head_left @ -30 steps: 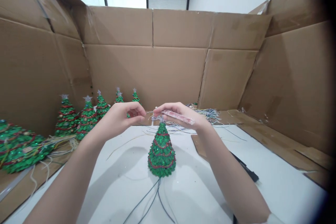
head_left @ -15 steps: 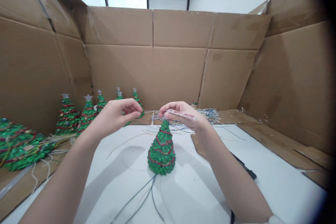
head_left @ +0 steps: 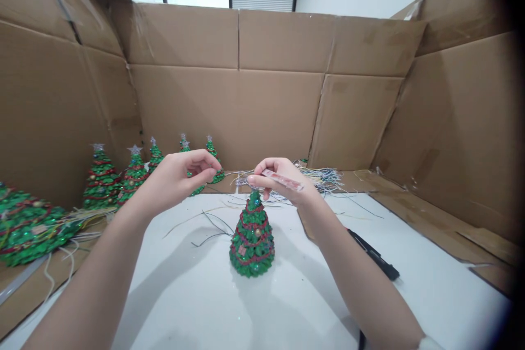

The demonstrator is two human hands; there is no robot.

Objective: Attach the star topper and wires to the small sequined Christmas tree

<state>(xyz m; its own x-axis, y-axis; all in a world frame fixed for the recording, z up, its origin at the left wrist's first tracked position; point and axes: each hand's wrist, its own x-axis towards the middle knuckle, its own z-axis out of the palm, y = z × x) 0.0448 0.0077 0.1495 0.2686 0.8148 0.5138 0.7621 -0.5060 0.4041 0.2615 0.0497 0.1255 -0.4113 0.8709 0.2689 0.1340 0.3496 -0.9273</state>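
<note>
A small green Christmas tree [head_left: 251, 240] with red garland and small ornaments stands upright on the white table [head_left: 197, 295]. At its tip are the fingers of my right hand [head_left: 283, 178], closed around the translucent top piece, which they partly cover. A thin clear strip with reddish marks [head_left: 283, 179] also lies along the thumb of this hand. To the left of the treetop, apart from it, my left hand [head_left: 184, 175] is raised with thumb and forefinger nearly together. Whatever is between those tips, if anything, is too small to see. Thin dark wires [head_left: 213, 229] trail behind the tree.
Several decorated trees with stars [head_left: 133, 175] stand at the back left, and a larger one [head_left: 33, 227] leans at the left edge. A bundle of wires [head_left: 324, 178] lies at the back. A black tool [head_left: 375, 257] rests beyond my right forearm. Cardboard walls [head_left: 229, 115] enclose the table.
The tree has turned on the table: its wires pointed toward me and now trail back left, and ornaments face me. My right fingers have shifted around its tip; my left hand has barely moved.
</note>
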